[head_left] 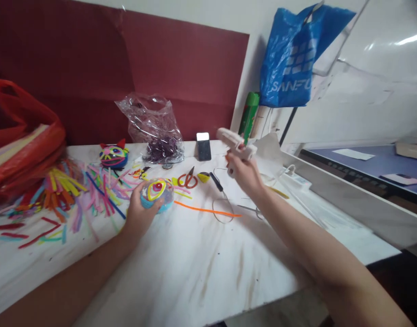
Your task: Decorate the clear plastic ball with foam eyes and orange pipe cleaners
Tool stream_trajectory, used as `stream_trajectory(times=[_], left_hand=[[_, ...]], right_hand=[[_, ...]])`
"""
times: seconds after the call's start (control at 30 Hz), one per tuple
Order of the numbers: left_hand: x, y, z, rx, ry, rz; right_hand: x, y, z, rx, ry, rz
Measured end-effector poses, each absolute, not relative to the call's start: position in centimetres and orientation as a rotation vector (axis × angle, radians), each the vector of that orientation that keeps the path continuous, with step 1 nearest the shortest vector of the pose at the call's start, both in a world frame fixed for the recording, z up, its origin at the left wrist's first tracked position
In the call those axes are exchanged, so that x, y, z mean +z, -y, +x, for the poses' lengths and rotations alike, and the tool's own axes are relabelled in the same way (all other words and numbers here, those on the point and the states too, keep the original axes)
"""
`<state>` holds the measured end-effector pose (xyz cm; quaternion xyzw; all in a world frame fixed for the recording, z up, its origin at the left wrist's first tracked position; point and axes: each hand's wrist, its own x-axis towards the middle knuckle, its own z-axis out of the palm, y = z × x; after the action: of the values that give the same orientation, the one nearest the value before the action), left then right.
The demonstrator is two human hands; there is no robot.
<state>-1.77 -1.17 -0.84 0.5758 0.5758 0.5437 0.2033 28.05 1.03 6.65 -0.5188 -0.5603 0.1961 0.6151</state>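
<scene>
The left hand (138,211) is wrapped around a colorful ball (156,194) resting on the white table (194,272). The right hand (245,175) grips a white glue gun (233,143), lifted up. Between the hands lie red scissors (188,180) and an orange strip (208,210).

Left hand (140,213): your fingers curl forward in a cup.
Right hand (245,175): raised higher, your fingers closed tight.
Arms: both bare, stretched forward.
</scene>
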Motion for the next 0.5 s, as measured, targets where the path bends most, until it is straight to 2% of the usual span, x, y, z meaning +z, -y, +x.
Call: stream_trajectory(times=[0.1, 0.2, 0.5], left_hand=[[-1.0, 1.2, -1.9, 1.560, -1.559, 1.658], [-1.1, 1.2, -2.0, 1.562, -1.470, 1.769], [-1.2, 1.1, -2.1, 1.500, -1.445, 1.623]], right_hand=[[4.8, 4.0, 23.4, 0.622, 1.614, -1.185], [3.0, 6.7, 21.7, 0.548, 1.781, -1.185], [0.5, 6.1, 21.6, 0.465, 2.044, -1.038]])
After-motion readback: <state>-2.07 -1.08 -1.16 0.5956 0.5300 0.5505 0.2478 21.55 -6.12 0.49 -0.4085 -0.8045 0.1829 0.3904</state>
